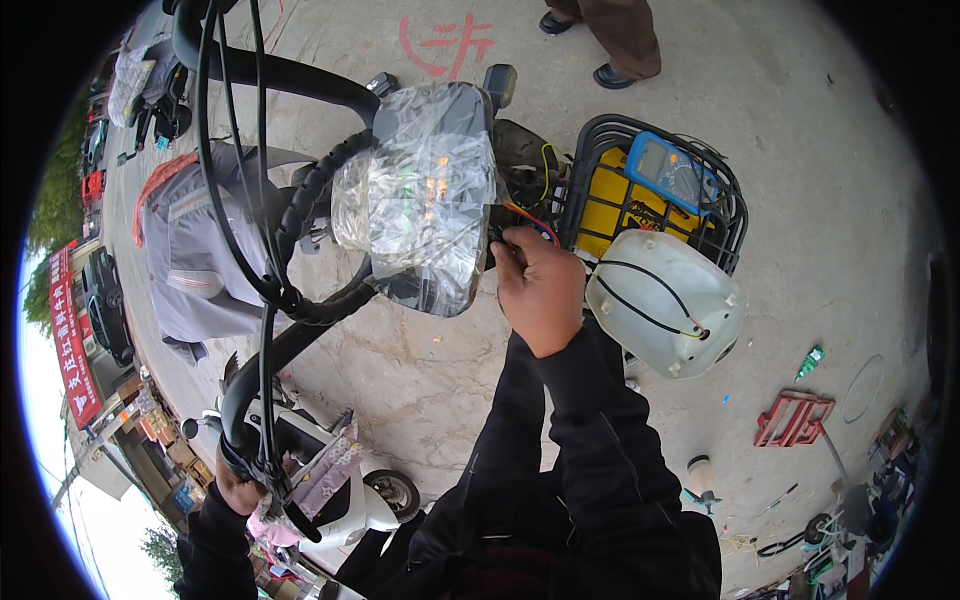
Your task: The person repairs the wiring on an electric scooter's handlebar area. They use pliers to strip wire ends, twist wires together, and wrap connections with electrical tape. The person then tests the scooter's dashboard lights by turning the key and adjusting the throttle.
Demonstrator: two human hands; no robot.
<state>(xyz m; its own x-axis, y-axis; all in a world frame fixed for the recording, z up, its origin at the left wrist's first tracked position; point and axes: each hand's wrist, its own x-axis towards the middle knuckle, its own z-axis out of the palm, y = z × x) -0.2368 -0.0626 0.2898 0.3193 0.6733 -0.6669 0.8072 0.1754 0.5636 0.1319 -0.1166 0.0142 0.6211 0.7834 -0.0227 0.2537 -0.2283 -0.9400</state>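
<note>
My left hand (238, 488) is wrapped round the end of the black handlebar (240, 400), at the lower left, by the grip and cables. My right hand (543, 290) is closed, thumb and fingertips together at the edge of a seat (432, 195) wrapped in clear plastic film. Whatever the fingertips hold there is hidden. Coloured wires (535, 220) run just beyond the fingers. To the right of that hand, a whitish plastic shell (640, 300) lies hollow side up, with a black cable inside. Behind it is a black wire basket (742, 225) with a blue multimeter (655, 160).
Black cables (262, 200) loop over the handlebar. Someone in brown trousers (625, 35) stands at the top; another person in grey clothes (215, 250) bends at the left. A white scooter (370, 490) stands lower left. A red metal frame (793, 418) lies on the concrete at right.
</note>
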